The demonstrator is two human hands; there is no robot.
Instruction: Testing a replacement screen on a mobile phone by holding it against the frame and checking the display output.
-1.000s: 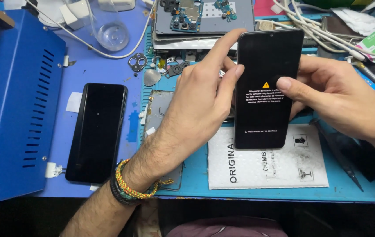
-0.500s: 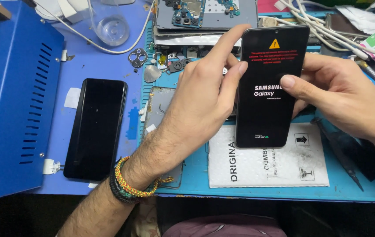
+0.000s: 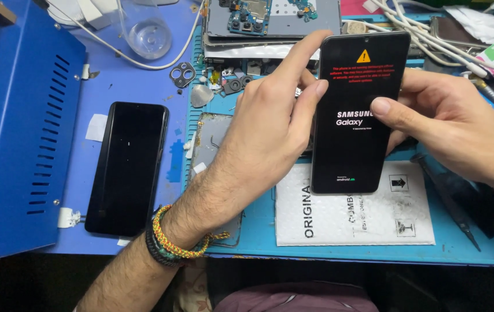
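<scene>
- Fingers point(image 3: 307, 95) of the left hand point(image 3: 264, 136) grasp the lit phone point(image 3: 355, 115) along its left edge; the right hand point(image 3: 449, 124) clasps its right edge, thumb on the glass.
- Both forearms reach in from below, holding the phone tilted above the desk point(image 3: 258, 225) and a white pouch point(image 3: 354, 211).
- Two phones: a second, dark one point(image 3: 126, 167) lies flat by the blue box point(image 3: 21, 127), with bare mat around it.

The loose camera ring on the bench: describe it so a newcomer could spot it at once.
Start at the big blue metal box on the left, then go right past the clear glass near the top. Just right of the glass lies the camera ring, a small dark frame with round holes, unlike the pale scraps beside it.
</scene>
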